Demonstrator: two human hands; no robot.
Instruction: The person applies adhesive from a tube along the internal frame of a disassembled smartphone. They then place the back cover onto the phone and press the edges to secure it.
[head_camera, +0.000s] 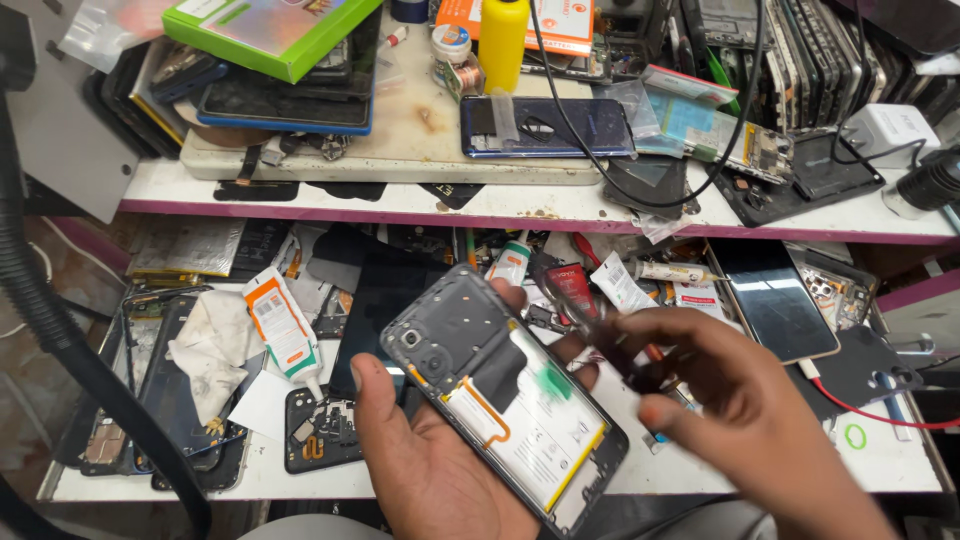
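A: Head view, what is in hand?

B: The left hand (430, 455) lies palm up, fingers curled round the edges of a black smartphone with its back cover off (505, 395), white battery and camera module showing. It sits in the palm, tilted, above the near edge of the white tabletop (300, 480).

A: And the right hand (745, 410)?

B: Just right of the phone, its fingers pinch a thin dark tool (610, 345). It is blurred, so I cannot tell its kind. The tip hangs over the phone's upper right edge, near the battery.

A: Which step, would you judge?

B: Work on the opened back seems under way. A next move would call for a steady left palm and a fine, small stroke of the tool along the frame.

A: Room to move?

B: Tight. Beyond the fingers lie loose screens and a white glue tube with an orange label (283, 328) to the left. A shelf edge (540, 222) runs above both hands. A red cable (880, 415) lies right of the right hand.
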